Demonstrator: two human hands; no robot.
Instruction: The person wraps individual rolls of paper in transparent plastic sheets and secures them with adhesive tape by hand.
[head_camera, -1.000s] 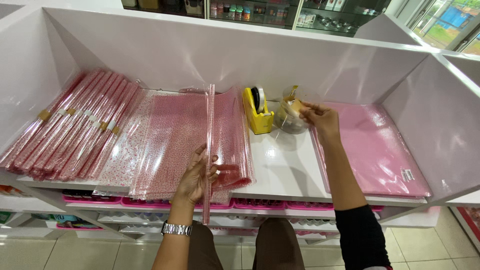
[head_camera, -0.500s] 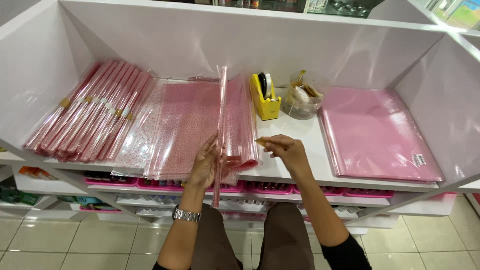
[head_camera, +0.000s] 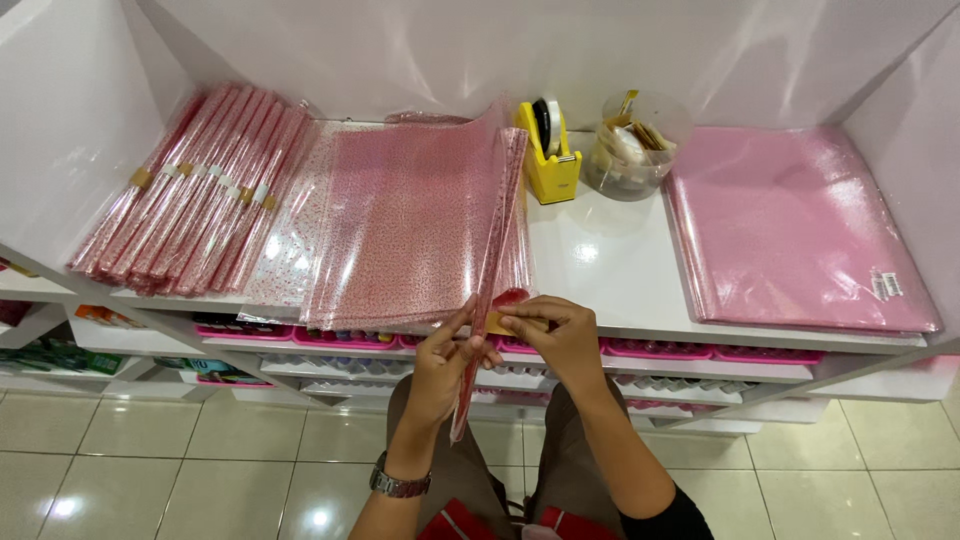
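while our left hand (head_camera: 443, 365) pinches the rolled pink wrap (head_camera: 492, 270) so it stays tight, our right hand (head_camera: 560, 335), just beside, grips a small gold strip (head_camera: 500, 322) (a tie, seemingly) against it, off the shelf (head_camera: 610, 270) edge.

The near end of the rolled pink patterned cellophane sheet (head_camera: 490, 270) is partly covered by the right hand (head_camera: 560, 335) and left hand (head_camera: 440, 365). What is pinched there cannot be told. Beside the yellow tape dispenser (head_camera: 548, 150), the clear round tub's (head_camera: 635, 150) contents are too small to identify.
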